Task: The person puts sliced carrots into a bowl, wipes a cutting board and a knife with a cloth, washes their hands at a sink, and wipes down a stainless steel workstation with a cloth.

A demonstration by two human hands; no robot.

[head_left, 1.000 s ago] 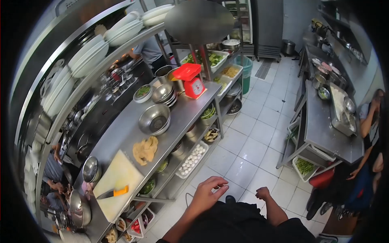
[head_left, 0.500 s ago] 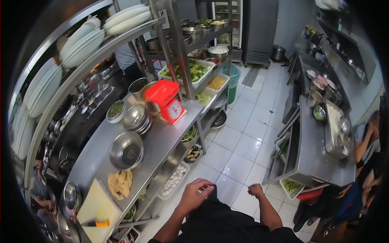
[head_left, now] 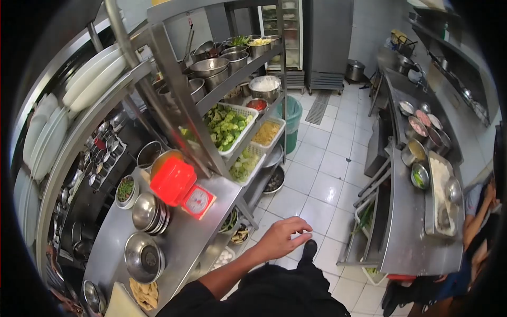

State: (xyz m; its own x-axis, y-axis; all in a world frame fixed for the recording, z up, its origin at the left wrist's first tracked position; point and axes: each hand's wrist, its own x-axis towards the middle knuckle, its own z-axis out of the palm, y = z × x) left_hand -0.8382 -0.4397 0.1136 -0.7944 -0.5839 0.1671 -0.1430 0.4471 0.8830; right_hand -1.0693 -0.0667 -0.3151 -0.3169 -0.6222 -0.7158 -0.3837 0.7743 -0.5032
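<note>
Red scale (head_left: 198, 201): on the steel counter (head_left: 190, 232) near its corner, beside stacked bowls (head_left: 148, 211).
Shelf post (head_left: 181, 79): between scale and broccoli (head_left: 224, 127).
Left hand (head_left: 285, 235): loosely curled, thumb apart, over tiled floor (head_left: 322, 185).
Right hand: out of view; cannot tell its state.

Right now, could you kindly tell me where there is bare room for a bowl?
On the left counter, the strip between the stacked bowls and the aisle edge is bare. So is the right table nearer than the long tray. The rack beyond the red scale is crowded with pots.
</note>
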